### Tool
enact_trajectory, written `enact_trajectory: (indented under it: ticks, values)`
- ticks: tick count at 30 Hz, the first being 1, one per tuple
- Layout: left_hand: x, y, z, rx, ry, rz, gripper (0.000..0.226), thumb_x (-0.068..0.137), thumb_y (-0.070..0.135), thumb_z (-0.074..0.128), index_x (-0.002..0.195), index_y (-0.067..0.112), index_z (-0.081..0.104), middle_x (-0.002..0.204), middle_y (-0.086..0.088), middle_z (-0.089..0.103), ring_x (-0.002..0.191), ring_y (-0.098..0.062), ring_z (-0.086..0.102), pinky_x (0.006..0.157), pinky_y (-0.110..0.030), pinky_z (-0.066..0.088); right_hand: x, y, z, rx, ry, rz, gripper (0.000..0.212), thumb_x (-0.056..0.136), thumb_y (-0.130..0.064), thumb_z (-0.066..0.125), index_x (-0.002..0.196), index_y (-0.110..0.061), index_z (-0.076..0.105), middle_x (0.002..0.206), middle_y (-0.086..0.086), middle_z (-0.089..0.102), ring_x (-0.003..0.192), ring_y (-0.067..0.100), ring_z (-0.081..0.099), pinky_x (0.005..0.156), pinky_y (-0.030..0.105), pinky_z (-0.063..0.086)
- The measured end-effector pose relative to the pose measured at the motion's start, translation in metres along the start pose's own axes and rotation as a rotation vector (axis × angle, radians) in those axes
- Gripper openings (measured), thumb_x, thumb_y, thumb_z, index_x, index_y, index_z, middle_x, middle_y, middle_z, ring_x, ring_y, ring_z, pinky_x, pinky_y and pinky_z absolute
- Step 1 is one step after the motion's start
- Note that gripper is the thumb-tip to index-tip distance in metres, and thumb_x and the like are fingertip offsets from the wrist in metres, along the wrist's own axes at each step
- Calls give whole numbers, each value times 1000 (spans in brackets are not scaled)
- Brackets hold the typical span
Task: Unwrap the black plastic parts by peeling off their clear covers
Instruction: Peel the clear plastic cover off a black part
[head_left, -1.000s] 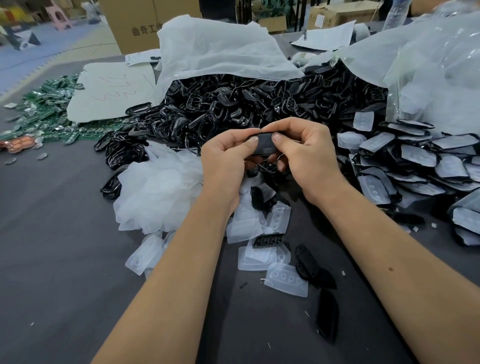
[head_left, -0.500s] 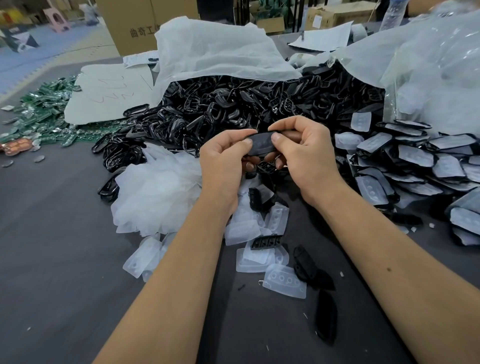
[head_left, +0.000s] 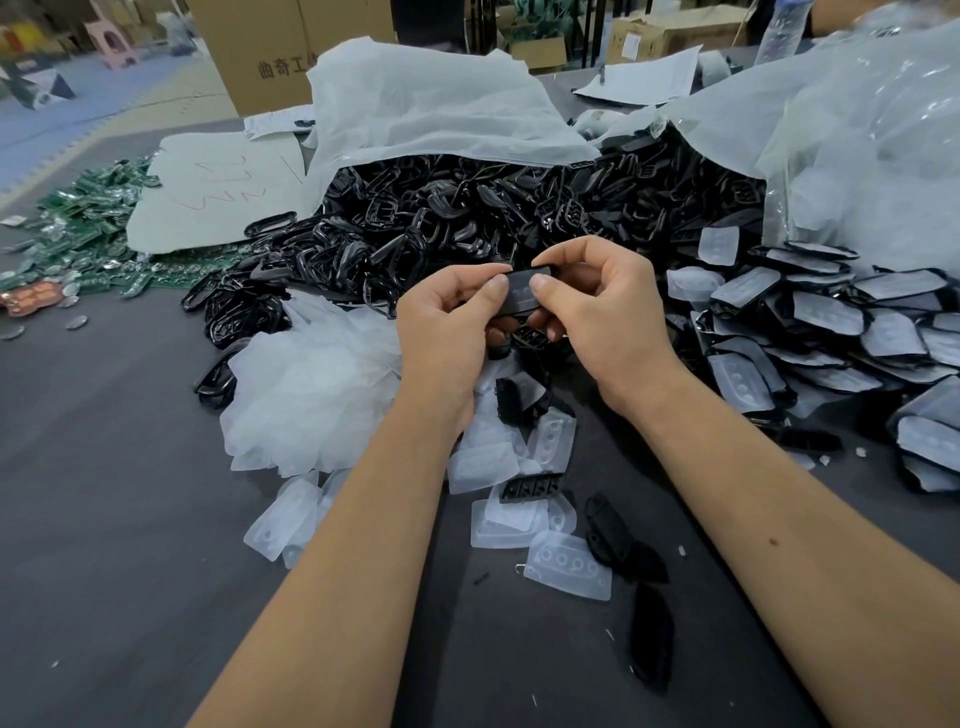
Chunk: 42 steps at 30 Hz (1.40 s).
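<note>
Both hands hold one small black plastic part up above the table's middle. My left hand pinches its left end with thumb on top. My right hand pinches the right end, thumb on the part's face. A second black piece shows just under the fingers. Wrapped black parts with clear covers lie stacked at the right. Peeled clear covers are scattered below my hands, with a few bare black parts among them.
A big heap of black frames spills from a white bag behind my hands. A crumpled pile of clear film lies left of my wrist. Green circuit boards lie far left. Plastic bags rise at the right.
Both hands stay together on the same black part; my thumbs have shifted a little on its face. The view has drifted slightly.
</note>
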<state>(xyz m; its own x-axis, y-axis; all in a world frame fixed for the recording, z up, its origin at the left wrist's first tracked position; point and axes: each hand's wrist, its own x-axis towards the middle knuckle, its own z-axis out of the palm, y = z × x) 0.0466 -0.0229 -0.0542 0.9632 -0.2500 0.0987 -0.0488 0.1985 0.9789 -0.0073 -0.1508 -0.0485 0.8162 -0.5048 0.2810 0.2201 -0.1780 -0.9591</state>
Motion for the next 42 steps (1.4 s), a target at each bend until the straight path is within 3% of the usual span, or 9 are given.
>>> enact_trajectory:
  ticks: [10, 29, 35, 42]
  values:
    - [2, -1, 0, -8, -14, -24, 24, 98, -3, 60, 101, 10, 80, 76, -9, 73, 60, -12, 62, 54, -21, 51, 1, 1, 0, -18, 11, 10, 13, 91, -2, 71, 94, -15, 69, 73, 4, 74, 59, 15, 70, 51, 24, 50]
    - [0, -1, 1, 55, -25, 49, 10, 100, 13, 68, 101, 13, 78, 75, 3, 75, 62, -8, 65, 57, -20, 52, 3, 2, -2, -27, 28, 35, 16, 97, -3, 64, 93, -15, 74, 73, 5, 75, 56, 15, 70, 48, 24, 50]
    - [0, -1, 1, 76, -63, 66, 22, 92, -5, 70, 103, 13, 78, 71, 6, 72, 64, -9, 64, 59, -20, 53, 3, 4, -2, -33, 34, 31, 16, 98, -4, 63, 94, -15, 74, 74, 5, 75, 58, 16, 71, 50, 24, 51]
    - [1, -1, 0, 39, -30, 42, 19, 93, -4, 69, 99, 12, 78, 74, -1, 72, 61, -11, 63, 55, -20, 51, 3, 3, -2, -26, 4, 4, 15, 99, -4, 62, 97, -13, 75, 81, 6, 74, 61, 17, 71, 54, 24, 52]
